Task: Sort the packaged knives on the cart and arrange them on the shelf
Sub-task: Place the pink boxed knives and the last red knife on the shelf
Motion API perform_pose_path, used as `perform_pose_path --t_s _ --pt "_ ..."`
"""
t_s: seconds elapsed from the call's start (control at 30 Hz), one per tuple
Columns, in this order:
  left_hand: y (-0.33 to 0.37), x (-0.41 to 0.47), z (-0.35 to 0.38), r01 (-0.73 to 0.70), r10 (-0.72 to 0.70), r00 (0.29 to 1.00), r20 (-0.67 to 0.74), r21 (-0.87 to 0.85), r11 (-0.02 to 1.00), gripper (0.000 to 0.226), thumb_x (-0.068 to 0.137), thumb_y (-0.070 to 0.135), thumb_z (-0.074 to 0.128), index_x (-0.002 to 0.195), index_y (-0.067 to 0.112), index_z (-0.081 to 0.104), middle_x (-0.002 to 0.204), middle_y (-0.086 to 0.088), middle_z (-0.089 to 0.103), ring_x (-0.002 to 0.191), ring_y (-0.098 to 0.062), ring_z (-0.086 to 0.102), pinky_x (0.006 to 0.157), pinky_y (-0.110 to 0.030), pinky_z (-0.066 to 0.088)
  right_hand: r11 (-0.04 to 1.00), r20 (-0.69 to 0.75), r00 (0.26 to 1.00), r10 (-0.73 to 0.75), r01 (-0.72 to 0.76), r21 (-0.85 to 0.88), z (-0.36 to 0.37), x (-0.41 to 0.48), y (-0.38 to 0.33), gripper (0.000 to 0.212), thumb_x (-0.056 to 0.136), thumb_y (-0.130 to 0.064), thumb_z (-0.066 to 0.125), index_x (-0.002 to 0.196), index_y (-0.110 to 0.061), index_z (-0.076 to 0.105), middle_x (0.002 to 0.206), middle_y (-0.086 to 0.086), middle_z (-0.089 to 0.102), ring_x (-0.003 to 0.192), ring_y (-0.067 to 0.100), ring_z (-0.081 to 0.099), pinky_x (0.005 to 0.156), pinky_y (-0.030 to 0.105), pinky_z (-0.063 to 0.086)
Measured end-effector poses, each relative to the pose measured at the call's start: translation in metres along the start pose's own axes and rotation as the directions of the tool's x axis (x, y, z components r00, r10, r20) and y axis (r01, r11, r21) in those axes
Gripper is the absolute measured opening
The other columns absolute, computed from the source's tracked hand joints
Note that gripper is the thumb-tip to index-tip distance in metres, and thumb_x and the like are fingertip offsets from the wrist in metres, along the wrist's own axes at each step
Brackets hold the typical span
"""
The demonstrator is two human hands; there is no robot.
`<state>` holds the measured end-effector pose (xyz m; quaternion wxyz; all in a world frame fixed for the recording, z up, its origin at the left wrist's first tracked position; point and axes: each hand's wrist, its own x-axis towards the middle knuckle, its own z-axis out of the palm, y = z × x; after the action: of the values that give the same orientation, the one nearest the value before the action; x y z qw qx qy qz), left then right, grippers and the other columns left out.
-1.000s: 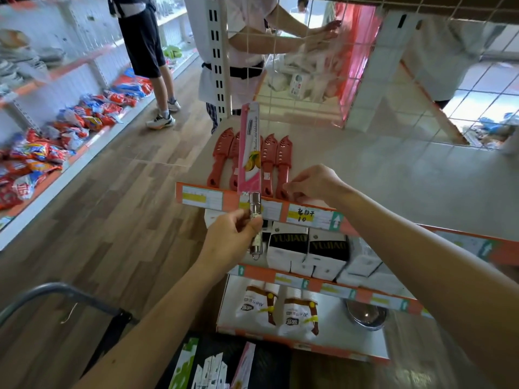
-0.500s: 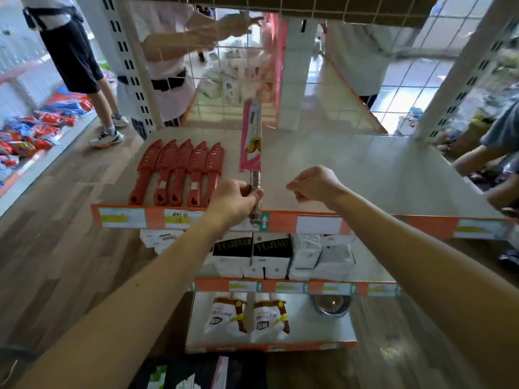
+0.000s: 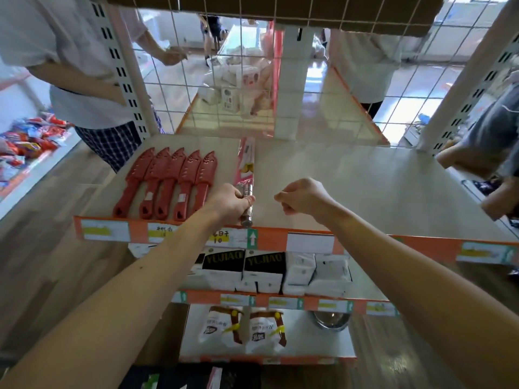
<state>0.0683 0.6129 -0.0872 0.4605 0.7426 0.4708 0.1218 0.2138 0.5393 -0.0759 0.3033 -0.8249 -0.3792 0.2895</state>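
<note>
Shop shelf [image 3: 365, 192], white top tier: five red sheathed knives [image 3: 168, 186] in a row at left. Left hand [image 3: 227, 203] grips the steel handle of the pink-packaged knife [image 3: 245, 164], now lowered near flat beside the red row; half a second ago it tilted up. Right hand [image 3: 306, 199] curled, empty, position unchanged.

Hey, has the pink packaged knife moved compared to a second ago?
Yes. Against the red knives, the pink packaged knife held by the left hand went right: it overlapped that row before, now it is clear of its right end.
</note>
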Motion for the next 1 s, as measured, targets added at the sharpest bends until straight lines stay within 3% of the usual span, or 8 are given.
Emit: perform_pose_path --t_s 0.13,0.3,0.43,0.6,0.73,0.87,0.93,1.0 --pt "0.001 0.002 -0.004 -0.009 0.009 1.0 0.004 0.034 0.999 0.041 0.091 0.022 0.056 0.053 0.01 0.05 0.054 -0.006 0.048 0.054 -0.019 0.048 0.067 -0.033 0.046 1.0 0.025 1.0 -0.013 0.013 0.005 0.006 0.001 -0.007 0.021 0.087 -0.02 0.061 0.085 -0.002 0.072 0.063 0.001 0.063 0.057 0.007 0.057 0.075 0.02 0.052" --pt "0.002 0.0 -0.004 0.015 -0.016 0.999 0.032 0.03 0.999 0.038 0.091 0.023 0.056 0.056 0.009 0.053 0.057 -0.005 0.051 0.053 -0.015 0.049 0.062 -0.028 0.046 1.0 0.037 0.999 -0.009 0.009 0.016 0.012 0.0 -0.007 0.021 0.087 -0.019 0.061 0.089 0.0 0.071 0.071 0.006 0.067 0.06 0.01 0.059 0.082 0.024 0.055" --pt "0.004 0.001 -0.006 0.022 -0.022 1.0 -0.005 0.059 0.998 0.043 0.091 0.023 0.056 0.05 0.011 0.049 0.052 -0.002 0.046 0.051 -0.014 0.044 0.062 -0.029 0.043 0.999 0.042 0.999 -0.002 0.001 0.034 0.013 -0.002 -0.007 0.019 0.087 -0.018 0.061 0.09 -0.001 0.07 0.068 0.003 0.064 0.059 0.009 0.059 0.073 0.02 0.054" --pt "0.005 0.001 -0.004 0.043 -0.043 0.999 0.009 0.019 0.999 0.039 0.089 0.023 0.059 0.053 0.009 0.053 0.057 -0.006 0.05 0.064 -0.024 0.051 0.082 -0.046 0.053 0.999 0.044 0.999 0.005 -0.008 0.049 0.014 -0.005 -0.006 0.018 0.088 -0.018 0.061 0.09 -0.002 0.07 0.067 0.002 0.063 0.057 0.008 0.058 0.064 0.013 0.051" --pt "0.007 0.0 -0.005 0.007 -0.01 0.999 0.033 0.085 0.996 0.028 0.089 0.025 0.058 0.067 0.008 0.06 0.065 -0.006 0.053 0.064 -0.02 0.05 0.068 -0.034 0.046 0.999 0.031 0.999 0.013 -0.014 0.048 0.013 -0.008 -0.005 0.018 0.087 -0.016 0.062 0.089 0.0 0.069 0.065 0.002 0.062 0.056 0.008 0.058 0.072 0.02 0.055" --pt "0.007 -0.005 -0.007 -0.037 0.032 0.998 0.053 0.094 0.995 0.024 0.09 0.025 0.057 0.085 0.003 0.066 0.074 -0.007 0.057 0.069 -0.018 0.052 0.064 -0.027 0.044 1.0 0.023 1.0 0.011 -0.011 0.012 0.014 -0.012 -0.003 0.02 0.087 -0.018 0.061 0.085 0.0 0.07 0.063 0.001 0.062 0.056 0.009 0.057 0.08 0.023 0.054" --pt "0.006 -0.009 -0.009 -0.064 0.059 0.997 0.048 0.124 0.99 0.022 0.091 0.026 0.055 0.079 0.009 0.063 0.076 -0.004 0.056 0.07 -0.016 0.052 0.061 -0.024 0.042 1.0 0.018 1.0 0.003 -0.003 0.014 0.015 -0.015 -0.003 0.022 0.087 -0.018 0.061 0.089 0.001 0.07 0.064 0.002 0.062 0.06 0.013 0.058 0.083 0.027 0.055" --pt "0.004 -0.013 -0.012 -0.066 0.062 0.998 0.03 0.142 0.988 0.018 0.091 0.029 0.055 0.076 0.02 0.054 0.083 -0.001 0.057 0.076 -0.015 0.055 0.07 -0.027 0.048 1.0 0.016 1.0 0.002 -0.002 0.031 0.017 -0.019 -0.005 0.021 0.087 -0.018 0.061 0.095 0.0 0.07 0.068 0.004 0.063 0.066 0.015 0.06 0.085 0.029 0.056"
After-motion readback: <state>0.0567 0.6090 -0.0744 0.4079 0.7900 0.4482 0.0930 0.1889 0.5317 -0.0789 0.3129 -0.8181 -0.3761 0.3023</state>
